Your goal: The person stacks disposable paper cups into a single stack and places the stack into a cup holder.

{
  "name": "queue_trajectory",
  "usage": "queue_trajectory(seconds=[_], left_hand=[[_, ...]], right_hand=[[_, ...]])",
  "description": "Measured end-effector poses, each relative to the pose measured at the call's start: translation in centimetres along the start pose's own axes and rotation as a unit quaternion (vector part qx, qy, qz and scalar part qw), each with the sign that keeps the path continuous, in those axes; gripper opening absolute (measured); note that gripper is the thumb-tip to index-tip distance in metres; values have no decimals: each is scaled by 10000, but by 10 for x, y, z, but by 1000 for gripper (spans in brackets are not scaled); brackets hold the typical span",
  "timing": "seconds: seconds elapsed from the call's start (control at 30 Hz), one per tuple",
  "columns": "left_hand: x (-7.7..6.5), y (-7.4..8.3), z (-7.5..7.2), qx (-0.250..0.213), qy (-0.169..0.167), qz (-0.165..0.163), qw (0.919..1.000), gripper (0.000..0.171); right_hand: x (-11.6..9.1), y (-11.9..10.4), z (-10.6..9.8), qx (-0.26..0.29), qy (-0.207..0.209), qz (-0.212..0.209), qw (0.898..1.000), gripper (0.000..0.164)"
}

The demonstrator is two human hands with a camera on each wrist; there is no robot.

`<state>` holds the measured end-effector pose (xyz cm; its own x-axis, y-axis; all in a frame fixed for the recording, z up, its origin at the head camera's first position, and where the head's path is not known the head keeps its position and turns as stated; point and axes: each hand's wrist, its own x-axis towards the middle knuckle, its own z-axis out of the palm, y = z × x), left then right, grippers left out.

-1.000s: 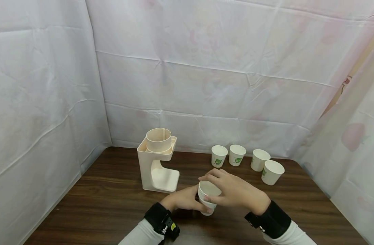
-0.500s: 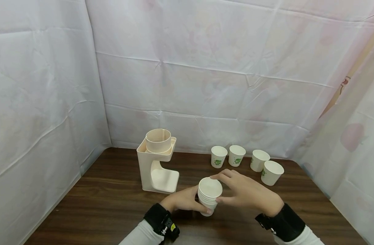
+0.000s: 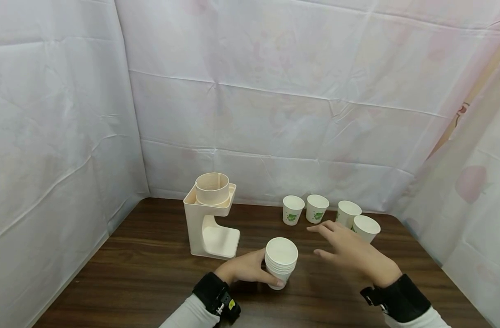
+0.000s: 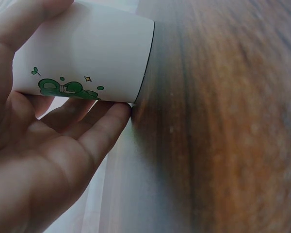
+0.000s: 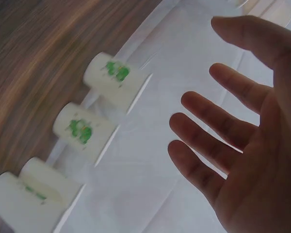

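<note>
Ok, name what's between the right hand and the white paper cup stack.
Head view: bare brown wooden tabletop separates the right hand from the stack.

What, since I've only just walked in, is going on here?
A person's left hand grips a stack of nested white cups. The right hand holds nothing. Four more cups stand farther back on the table, and a cream-coloured holder sits to the left of the stack.

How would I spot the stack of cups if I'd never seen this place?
On the dark wooden table, look right of the cream stand, nearer the person. There the left hand grips the stack of cups. Its several layered rims set it apart from the single cups behind.
</note>
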<state>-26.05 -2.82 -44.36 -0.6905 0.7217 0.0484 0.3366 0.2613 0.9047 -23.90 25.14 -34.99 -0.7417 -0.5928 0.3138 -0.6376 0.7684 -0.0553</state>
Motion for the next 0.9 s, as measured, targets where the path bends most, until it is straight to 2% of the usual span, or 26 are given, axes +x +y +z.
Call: queue_trajectory(seconds=[0.23,0.47,0.7,0.9], left_hand=[[0,-1,1,-3,11,30,10000,73],[0,-2,0,1,-6,5,10000,73],[0,-1,0,5,25,18,10000,73],[0,-1,0,-3,38,27,10000,72]], right_hand=[[-10,28,1,-401,311,329,9982,47],[-17,60,9,-810,756,687,9915,40],[-24,85,19,-932,926,1333,9823,39],[-27,100,24,-901,1129,1468,9786,37]])
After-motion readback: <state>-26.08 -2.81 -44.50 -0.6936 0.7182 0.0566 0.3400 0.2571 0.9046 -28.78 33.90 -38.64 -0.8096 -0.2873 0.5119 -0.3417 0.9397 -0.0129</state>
